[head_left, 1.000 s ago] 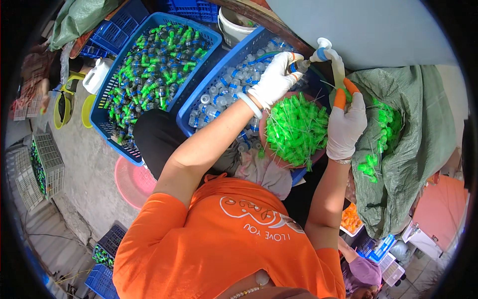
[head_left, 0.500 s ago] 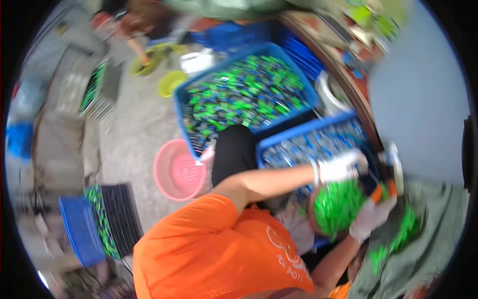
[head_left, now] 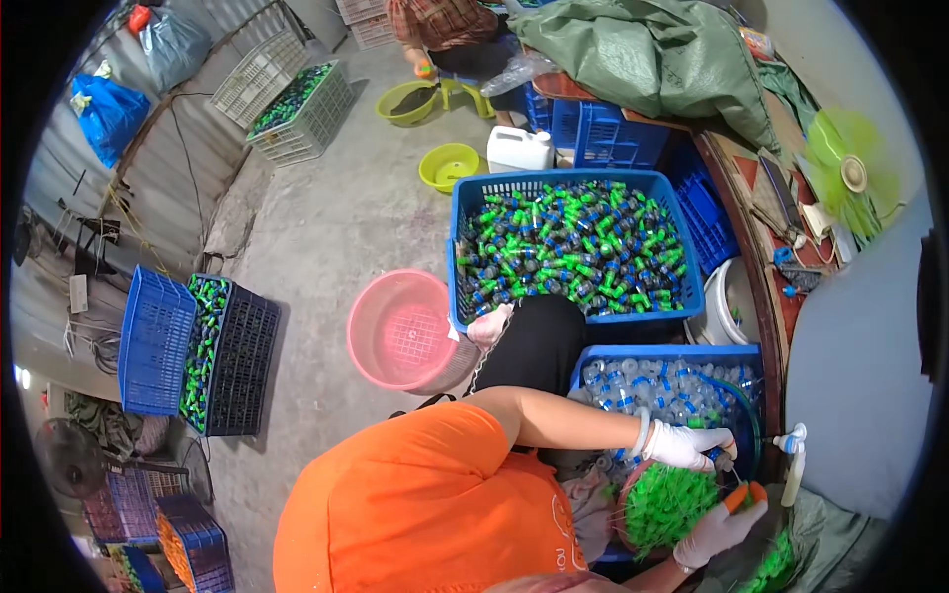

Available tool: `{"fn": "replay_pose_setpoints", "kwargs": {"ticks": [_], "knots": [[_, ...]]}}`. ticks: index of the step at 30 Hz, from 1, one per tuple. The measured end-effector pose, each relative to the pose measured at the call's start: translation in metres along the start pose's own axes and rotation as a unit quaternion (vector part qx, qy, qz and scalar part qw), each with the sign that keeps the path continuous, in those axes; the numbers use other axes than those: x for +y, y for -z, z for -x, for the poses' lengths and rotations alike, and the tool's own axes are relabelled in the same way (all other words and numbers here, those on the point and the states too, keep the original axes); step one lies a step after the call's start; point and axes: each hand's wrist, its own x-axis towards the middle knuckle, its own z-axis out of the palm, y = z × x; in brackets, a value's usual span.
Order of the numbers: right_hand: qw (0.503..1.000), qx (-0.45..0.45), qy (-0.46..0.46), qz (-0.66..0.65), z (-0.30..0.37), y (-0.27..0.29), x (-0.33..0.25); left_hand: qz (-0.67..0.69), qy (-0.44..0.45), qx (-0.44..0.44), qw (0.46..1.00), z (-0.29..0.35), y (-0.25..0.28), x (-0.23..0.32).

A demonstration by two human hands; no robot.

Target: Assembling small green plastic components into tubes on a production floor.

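Note:
My left hand (head_left: 682, 447), in a white glove, is closed round a small bottle (head_left: 723, 459) with a blue band. Facing it, my right hand (head_left: 720, 534) wears a white glove with orange covers on the finger and thumb tips. Those fingers are pinched together close to the bottle, and a thin pale strand shows between the hands; what they grip is too small to name. Below my left hand sits a heap of bright green plastic pieces with thin tails (head_left: 667, 509). Clear small bottles with blue bands (head_left: 643, 383) fill a blue crate (head_left: 593, 354) beyond it.
A larger blue crate (head_left: 457, 287) holds green-topped dark bottles. Left of it stand a pink basin (head_left: 368, 346) and a yellow bowl (head_left: 450, 163). A white tap-like fitting (head_left: 791, 441) is right of my hands. Another person's hand (head_left: 423, 69) is at the far end.
The view has swung and steadied, so the scene sits lower in the picture. My hands stay close together beside the green heap, the left now plainly holding the bottle.

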Motion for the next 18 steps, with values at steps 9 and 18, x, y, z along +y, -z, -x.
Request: {"fn": "replay_pose_setpoints", "kwargs": {"ticks": [9,18], "knots": [[0.994,-0.081,-0.001,-0.071,0.016,-0.017,-0.008,-0.173,-0.006,-0.027,0.985,0.020,-0.003,0.040],[0.960,-0.057,-0.171,-0.212,0.051,-0.033,0.006,-0.393,-0.146,-0.003,0.908,0.040,-0.027,0.015]]}}
